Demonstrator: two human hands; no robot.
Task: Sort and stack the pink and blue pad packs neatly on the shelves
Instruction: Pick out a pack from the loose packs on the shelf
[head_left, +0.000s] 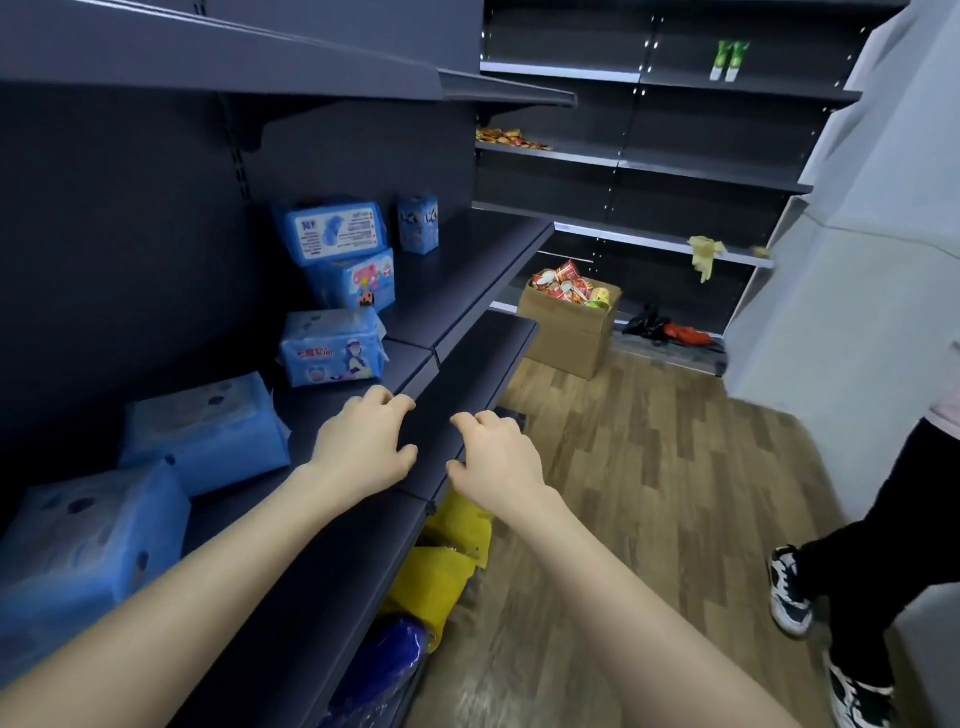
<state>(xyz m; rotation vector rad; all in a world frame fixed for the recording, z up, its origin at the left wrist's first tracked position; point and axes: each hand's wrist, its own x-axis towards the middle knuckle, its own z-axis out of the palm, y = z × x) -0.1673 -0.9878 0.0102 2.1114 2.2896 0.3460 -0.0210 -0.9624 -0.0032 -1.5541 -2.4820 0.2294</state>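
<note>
Several blue pad packs lie on the dark shelf (457, 291) to my left: one near pack (88, 525), one behind it (208, 431), a printed one (332, 348), a stack of two (337, 249) and a small upright pack (418, 223) at the far end. No pink pack is in sight. My left hand (363, 441) hovers over the shelf's front edge with fingers loosely curled, holding nothing. My right hand (493, 457) is beside it, just off the shelf edge, fingers also curled and holding nothing.
Yellow bags (441, 571) and a blue bundle (384, 654) sit below the shelf. A cardboard box (566, 332) of snack cups stands on the wooden floor ahead. Another person's legs and shoes (831, 597) are at the right. Dark shelving runs along the back wall.
</note>
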